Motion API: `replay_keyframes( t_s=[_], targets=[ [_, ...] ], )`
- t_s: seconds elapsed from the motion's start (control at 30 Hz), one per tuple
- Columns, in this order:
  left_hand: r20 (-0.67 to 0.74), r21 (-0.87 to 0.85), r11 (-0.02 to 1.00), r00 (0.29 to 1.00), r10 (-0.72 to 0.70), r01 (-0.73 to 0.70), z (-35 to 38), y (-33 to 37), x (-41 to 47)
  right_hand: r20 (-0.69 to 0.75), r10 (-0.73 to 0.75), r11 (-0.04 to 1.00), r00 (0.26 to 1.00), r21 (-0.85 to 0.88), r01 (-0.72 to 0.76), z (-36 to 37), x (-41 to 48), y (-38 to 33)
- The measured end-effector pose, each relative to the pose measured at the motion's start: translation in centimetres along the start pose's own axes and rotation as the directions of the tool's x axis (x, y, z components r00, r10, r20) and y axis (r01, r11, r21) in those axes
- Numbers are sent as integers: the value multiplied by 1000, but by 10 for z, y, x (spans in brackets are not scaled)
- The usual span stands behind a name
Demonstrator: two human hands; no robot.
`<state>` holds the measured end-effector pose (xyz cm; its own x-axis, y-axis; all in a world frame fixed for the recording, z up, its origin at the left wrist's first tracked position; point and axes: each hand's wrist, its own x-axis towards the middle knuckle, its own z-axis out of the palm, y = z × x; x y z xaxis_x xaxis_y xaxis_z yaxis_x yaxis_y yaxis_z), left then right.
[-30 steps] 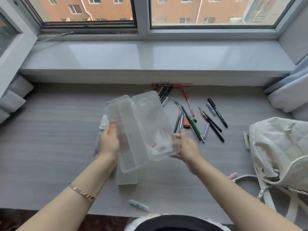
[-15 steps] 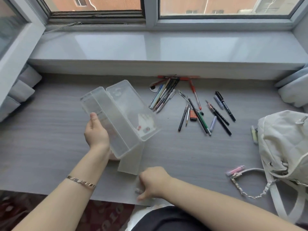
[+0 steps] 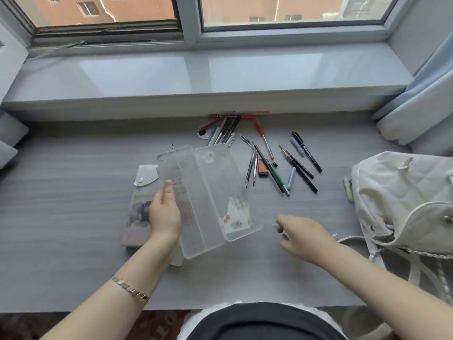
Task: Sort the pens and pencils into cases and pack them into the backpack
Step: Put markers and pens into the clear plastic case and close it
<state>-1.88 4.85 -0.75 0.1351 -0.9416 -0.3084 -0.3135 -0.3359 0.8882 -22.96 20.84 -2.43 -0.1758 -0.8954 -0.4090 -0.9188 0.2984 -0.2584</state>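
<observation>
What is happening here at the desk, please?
A person is sorting pens. The left hand holds an open clear plastic case above the desk. The right hand pinches a small light item, too blurred to identify. Loose pens lie near the windowsill, and a white backpack waits on the right.

Your open case (image 3: 208,192) sits at table centre, over a flat pouch (image 3: 141,204) at its nine o'clock. Loose pens (image 3: 274,158) lie scattered at one o'clock. The backpack (image 3: 404,200) rests at three o'clock.
</observation>
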Motion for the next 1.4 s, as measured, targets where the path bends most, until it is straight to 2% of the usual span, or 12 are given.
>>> replay_keyframes(
  t_s=[0.13, 0.27, 0.47, 0.63, 0.9, 1.0, 1.07, 1.1, 1.17, 1.23, 1.33, 1.4],
  targets=[
    [119, 63, 997, 992, 36, -44, 18, 1, -14, 131, 148, 967, 980, -224, -117, -13, -6, 57],
    [210, 48, 997, 977, 49, -60, 33, 4, -28, 192, 153, 939, 969, -335, -81, -8, 0, 68],
    [239, 42, 994, 967, 86, -99, 32, 5, -37, 200, 47, 983, 979, -184, -9, -8, -2, 68],
    [263, 29, 995, 961, 86, -97, 26, 3, -40, 278, 52, 978, 959, -210, 8, -7, -6, 67],
    [276, 87, 989, 957, 93, -122, 23, -4, -41, 267, 218, 976, 939, -37, -216, -1, -4, 73],
    [286, 74, 990, 954, 94, -120, 25, -4, -44, 275, 209, 978, 938, -59, -201, -1, -4, 77],
    [301, 49, 992, 949, 94, -114, 27, -3, -47, 210, 220, 976, 953, -45, -215, -3, -5, 77],
    [310, 44, 993, 947, 89, -108, 28, -2, -48, 130, 236, 971, 963, 9, -240, -6, -6, 76],
    [332, 53, 994, 941, 70, -93, 29, -3, -49, -94, 308, 916, 947, 299, -268, -15, -5, 68],
    [358, 98, 992, 933, 44, -84, 32, -4, -51, -242, 382, 770, 892, 616, -163, -34, 1, 48],
    [396, 205, 975, 918, -3, -86, 38, -4, -58, -207, 301, 491, 931, 870, 35, -64, 9, -3],
    [440, 233, 967, 898, -12, -101, 40, -2, -66, -177, 212, 398, 961, 914, 80, -71, 15, -35]
  ],
)
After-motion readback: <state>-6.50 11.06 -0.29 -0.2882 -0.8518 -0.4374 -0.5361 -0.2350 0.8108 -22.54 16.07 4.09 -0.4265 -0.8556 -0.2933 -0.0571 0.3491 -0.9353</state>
